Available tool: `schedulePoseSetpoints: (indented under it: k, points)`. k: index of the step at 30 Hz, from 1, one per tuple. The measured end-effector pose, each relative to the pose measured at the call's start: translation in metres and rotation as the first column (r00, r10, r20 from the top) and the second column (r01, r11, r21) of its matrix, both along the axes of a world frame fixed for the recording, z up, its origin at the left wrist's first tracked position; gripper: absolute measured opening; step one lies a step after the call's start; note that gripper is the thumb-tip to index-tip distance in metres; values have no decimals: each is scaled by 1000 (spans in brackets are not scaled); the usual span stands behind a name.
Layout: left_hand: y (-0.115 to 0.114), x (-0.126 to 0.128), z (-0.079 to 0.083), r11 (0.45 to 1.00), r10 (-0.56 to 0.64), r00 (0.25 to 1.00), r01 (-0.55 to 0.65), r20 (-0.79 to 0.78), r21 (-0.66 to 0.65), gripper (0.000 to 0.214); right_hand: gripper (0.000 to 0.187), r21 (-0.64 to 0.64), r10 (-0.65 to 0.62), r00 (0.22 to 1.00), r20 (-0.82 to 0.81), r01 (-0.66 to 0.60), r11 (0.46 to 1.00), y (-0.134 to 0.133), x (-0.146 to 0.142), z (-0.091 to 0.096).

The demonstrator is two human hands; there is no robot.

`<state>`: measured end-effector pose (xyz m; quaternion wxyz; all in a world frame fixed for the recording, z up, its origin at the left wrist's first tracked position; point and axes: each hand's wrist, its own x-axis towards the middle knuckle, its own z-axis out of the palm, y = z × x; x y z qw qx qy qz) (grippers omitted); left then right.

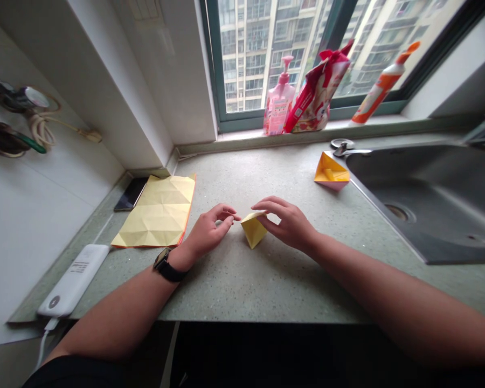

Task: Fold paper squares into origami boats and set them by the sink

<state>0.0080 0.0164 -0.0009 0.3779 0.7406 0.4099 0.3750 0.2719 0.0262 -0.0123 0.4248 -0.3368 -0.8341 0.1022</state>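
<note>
A small folded yellow paper piece (254, 230) stands over the middle of the counter, one point facing down. My right hand (289, 222) grips its right upper edge, with the thumb at the side and the fingers arched over the top. Just left of the paper is my left hand (210, 230), its fingers loosely curved and its fingertips at the paper's left corner; whether they touch it I cannot tell. A larger creased yellow sheet (157, 207) with orange edges lies left of my left hand. Toward the sink sits a folded orange paper shape (332, 173), hollow at the top.
A dark phone (130, 194) lies partly under the creased sheet. At the counter's left is a white power bank (73, 280) with a cable. The steel sink (436, 215) is on the right. A pink pump bottle (278, 105), red bag (319, 94) and orange-white bottle (378, 91) line the windowsill.
</note>
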Motion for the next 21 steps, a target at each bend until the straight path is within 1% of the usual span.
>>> schedulePoseSetpoints:
  k: [3, 6, 7, 9, 11, 14, 16, 19, 21]
  points:
    - [0, 0, -2, 999, -38, 998, 39, -41, 31, 23, 22, -29, 36, 999, 24, -35, 999, 2, 1, -3]
    - [2, -2, -4, 989, -40, 992, 56, -118, 133, 31, 31, -46, 59, 998, 7, -59, 997, 2, 1, -7]
    - [2, -2, -4, 983, -26, 989, 52, -148, 173, 29, 35, -51, 73, 997, -4, -73, 996, 2, 0, -8]
    - [3, -3, -4, 972, -6, 981, 52, -195, 231, 18, 41, -66, 103, 994, -22, -104, 992, 1, -1, -10]
    - [4, -3, -3, 965, -4, 976, 61, -220, 254, 8, 45, -90, 126, 992, -28, -128, 988, 1, -1, -12]
    - [5, -3, -2, 961, -13, 971, 78, -241, 264, 7, 48, -114, 168, 985, -27, -170, 979, 1, -1, -13]
    - [5, -3, -2, 957, -12, 966, 86, -257, 277, 7, 49, -99, 194, 981, -3, -193, 976, 0, -1, -13]
    - [6, -4, -2, 949, 23, 958, 69, -287, 308, 10, 48, -53, 156, 986, 51, -153, 987, -1, 0, -9]
    - [7, -5, -2, 943, 59, 953, 44, -296, 329, 10, 40, -33, 94, 993, 70, -92, 995, 0, 1, -6]
